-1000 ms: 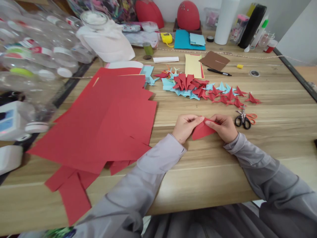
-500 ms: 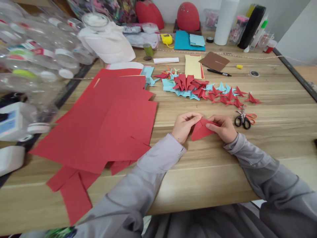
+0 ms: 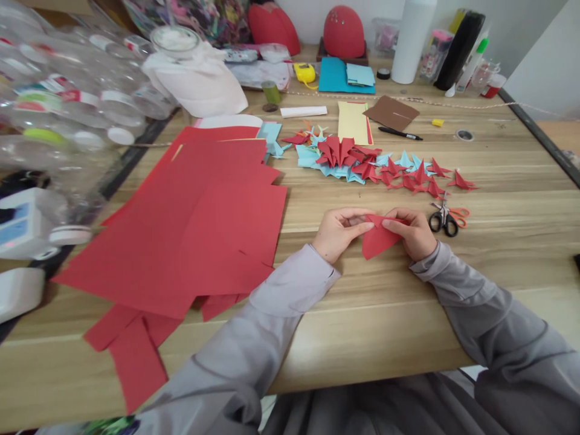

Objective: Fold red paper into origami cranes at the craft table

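A small folded piece of red paper (image 3: 379, 241) is held between my two hands above the wooden table. My left hand (image 3: 341, 232) pinches its upper left part, thumb on top. My right hand (image 3: 411, 231) grips the upper right side, its thumb pressed on the near face. The paper tapers to a point toward me, and a small fold shows near its top edge. Parts of the paper are hidden behind my fingers. Beyond my hands lies a cluster of folded red paper cranes (image 3: 419, 175) with light blue ones (image 3: 408, 160) among them.
Large red paper sheets (image 3: 190, 223) cover the table's left. Scissors (image 3: 446, 220) lie right of my right hand. Farther back are a black pen (image 3: 401, 133), brown paper (image 3: 392, 113), yellow paper (image 3: 353, 124) and a tape measure (image 3: 305, 73). Plastic bottles (image 3: 77, 103) crowd the far left.
The red paper has turned a little between my hands, its lower point shifting to the right. My left thumb has moved right and slightly down along it, nearer my right thumb.
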`<state>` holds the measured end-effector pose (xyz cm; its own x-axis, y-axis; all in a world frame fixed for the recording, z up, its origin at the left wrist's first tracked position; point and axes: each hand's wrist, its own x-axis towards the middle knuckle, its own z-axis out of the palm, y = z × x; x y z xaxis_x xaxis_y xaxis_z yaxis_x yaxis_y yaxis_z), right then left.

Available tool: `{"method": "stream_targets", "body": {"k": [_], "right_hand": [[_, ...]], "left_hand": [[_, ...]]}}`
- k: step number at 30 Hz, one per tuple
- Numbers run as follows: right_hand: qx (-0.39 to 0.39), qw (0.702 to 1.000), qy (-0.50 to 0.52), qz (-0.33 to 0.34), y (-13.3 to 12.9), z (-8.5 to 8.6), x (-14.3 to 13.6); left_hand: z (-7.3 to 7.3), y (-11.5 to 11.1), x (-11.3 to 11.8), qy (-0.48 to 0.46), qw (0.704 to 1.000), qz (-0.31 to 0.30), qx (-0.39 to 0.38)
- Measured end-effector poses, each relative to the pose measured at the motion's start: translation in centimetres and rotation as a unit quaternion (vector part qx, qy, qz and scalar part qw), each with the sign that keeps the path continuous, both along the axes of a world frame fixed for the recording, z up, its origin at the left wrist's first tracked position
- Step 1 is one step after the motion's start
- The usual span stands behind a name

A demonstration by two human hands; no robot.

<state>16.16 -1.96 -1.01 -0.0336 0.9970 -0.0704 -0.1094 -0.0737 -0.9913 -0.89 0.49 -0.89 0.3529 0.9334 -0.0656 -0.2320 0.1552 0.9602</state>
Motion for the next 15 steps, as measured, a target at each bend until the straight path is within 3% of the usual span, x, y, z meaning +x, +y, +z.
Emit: {"method": "stream_targets", "body": {"k": [7,15], "right_hand": [[-0.012,0.998,-0.043,0.037,-0.07,0.75,0.11],[-0.034,0.999,-0.010,0.016,-0.08,0.46,0.19]], "left_hand": [[0.16,-0.03,-0.24,0.007,1.000,-0.005,0.005],[0.19,-0.02,-0.16,-0.020,0.999,-0.028,-0.001]]}}
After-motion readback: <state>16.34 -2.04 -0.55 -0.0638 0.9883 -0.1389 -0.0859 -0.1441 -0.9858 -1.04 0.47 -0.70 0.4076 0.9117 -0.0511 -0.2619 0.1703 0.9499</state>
